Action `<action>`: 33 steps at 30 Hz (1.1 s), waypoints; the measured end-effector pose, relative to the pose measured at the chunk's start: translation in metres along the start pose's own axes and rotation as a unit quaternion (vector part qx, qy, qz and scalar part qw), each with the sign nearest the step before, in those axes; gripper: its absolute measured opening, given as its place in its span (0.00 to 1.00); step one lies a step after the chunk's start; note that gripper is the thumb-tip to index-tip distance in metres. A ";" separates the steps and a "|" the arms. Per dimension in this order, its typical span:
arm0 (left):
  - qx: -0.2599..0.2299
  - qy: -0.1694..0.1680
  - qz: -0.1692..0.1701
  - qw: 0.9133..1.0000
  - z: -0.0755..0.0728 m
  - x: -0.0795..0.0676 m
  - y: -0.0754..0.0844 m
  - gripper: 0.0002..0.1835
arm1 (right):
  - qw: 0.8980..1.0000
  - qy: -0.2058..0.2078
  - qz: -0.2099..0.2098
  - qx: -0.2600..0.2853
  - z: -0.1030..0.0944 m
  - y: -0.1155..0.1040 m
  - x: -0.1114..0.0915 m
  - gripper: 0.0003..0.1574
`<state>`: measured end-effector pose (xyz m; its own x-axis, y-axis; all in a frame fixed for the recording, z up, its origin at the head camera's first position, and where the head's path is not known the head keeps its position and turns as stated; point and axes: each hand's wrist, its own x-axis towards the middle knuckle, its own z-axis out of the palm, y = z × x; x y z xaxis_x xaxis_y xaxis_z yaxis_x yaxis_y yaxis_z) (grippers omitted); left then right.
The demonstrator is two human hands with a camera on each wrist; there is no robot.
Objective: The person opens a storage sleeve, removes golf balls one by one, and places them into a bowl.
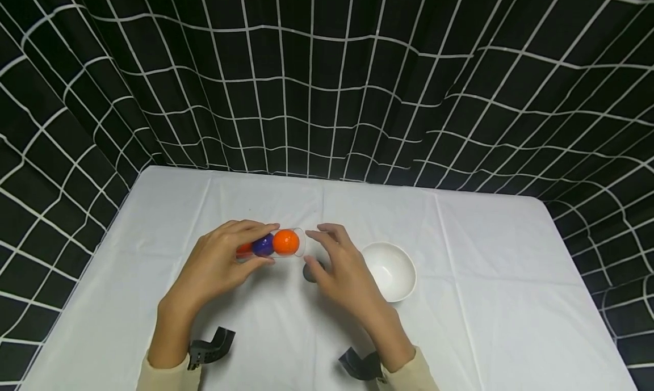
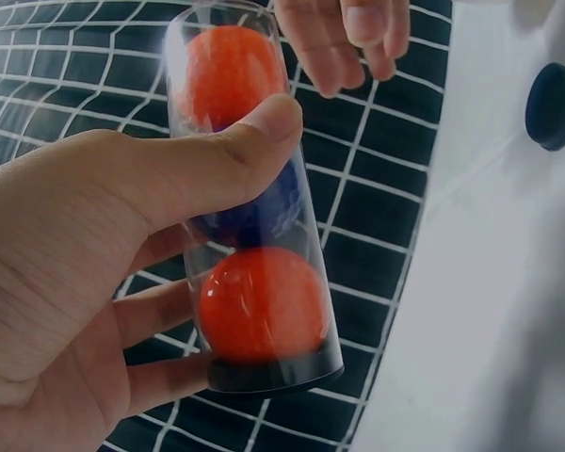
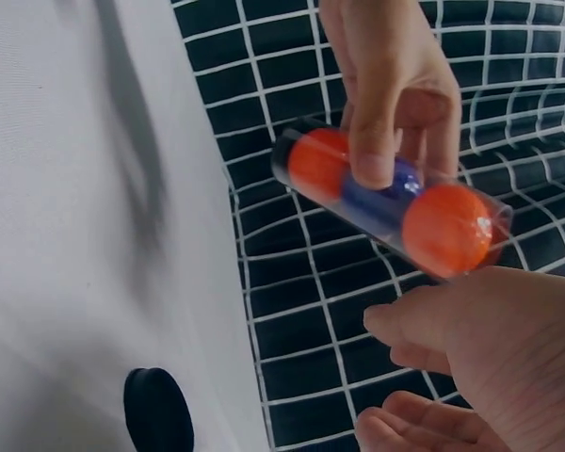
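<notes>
Clear tube gripped by left hand; right hand near tube's end, fingers apart

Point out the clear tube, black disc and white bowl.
Clear tube [image 2: 298, 237]: left wrist view, on its see-through side wall.
Black disc [image 3: 163, 414]: right wrist view, on its broad face.
White bowl [image 1: 392, 272]: head view, on its bare inside.

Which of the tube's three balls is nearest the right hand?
The orange ball at the clear end of the tube; the blue ball sits in the middle, the other orange ball by the black base.
</notes>
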<state>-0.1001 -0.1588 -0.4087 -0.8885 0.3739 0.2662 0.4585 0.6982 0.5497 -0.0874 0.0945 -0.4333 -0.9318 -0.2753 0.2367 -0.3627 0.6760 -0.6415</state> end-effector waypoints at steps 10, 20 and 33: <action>0.010 -0.004 -0.001 1.000 0.001 0.002 -0.001 0.32 | 0.987 0.053 -0.052 0.142 -0.008 -0.004 0.000 0.23; 0.022 -0.004 0.002 1.000 0.002 0.005 0.001 0.31 | 0.970 0.037 -0.049 0.233 -0.008 -0.009 0.002 0.21; 0.049 0.005 0.023 0.999 -0.002 0.002 0.003 0.32 | 0.960 -0.004 -0.001 0.281 -0.004 -0.003 0.003 0.29</action>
<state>-0.1004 -0.1575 -0.4053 -0.8667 0.4011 0.2966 0.4976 0.7368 0.4578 -0.0895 0.0943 -0.4272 -0.9300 -0.2834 0.2343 -0.2963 0.2002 -0.9339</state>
